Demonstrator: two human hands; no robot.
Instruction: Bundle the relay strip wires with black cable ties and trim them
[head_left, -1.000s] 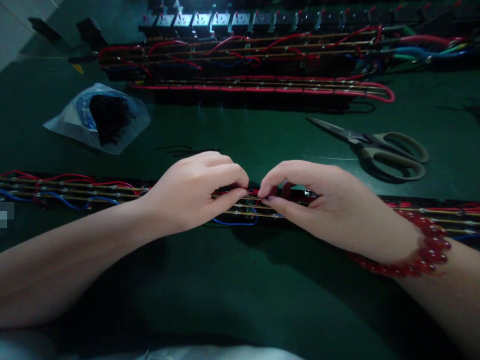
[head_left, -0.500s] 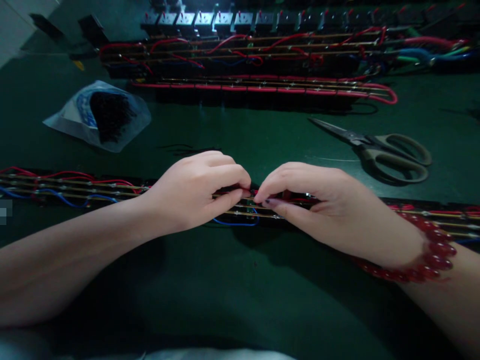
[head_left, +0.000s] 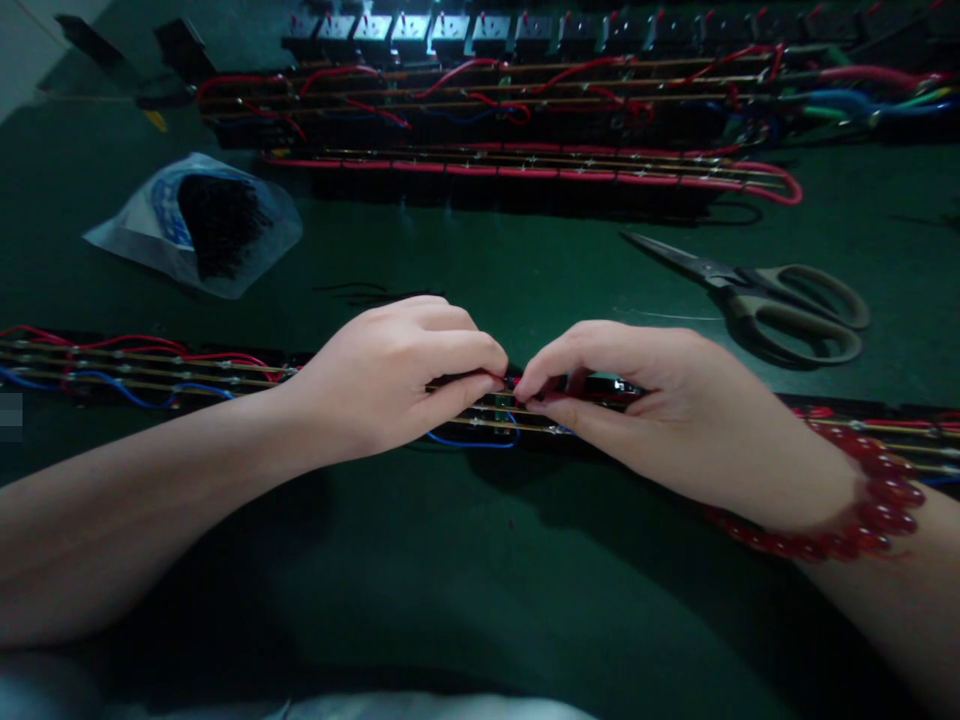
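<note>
A long black strip with brass-coloured rods and red and blue wires [head_left: 127, 375] runs across the table beneath both hands. My left hand [head_left: 409, 370] is over its middle, with thumb and forefinger pinched at the rods. Just right of it, my right hand [head_left: 637, 400] pinches too, its fingertips close to the left ones. Whatever is between the fingers is too small and too covered to make out. A blue wire [head_left: 476, 443] loops out below the fingertips. Red beads [head_left: 889, 490] circle my right wrist.
Scissors [head_left: 750, 290] lie behind my right hand. To the left is a clear plastic bag [head_left: 259, 265] of thin black ties, with a few loose black ties [head_left: 367, 295] behind my left hand. More wired strips [head_left: 487, 175] stretch along the back of the green table [head_left: 420, 580].
Both hands stay pinched at nearly the same spot on the strip. The right thumb and forefinger have shifted very slightly. The whole view has moved a little.
</note>
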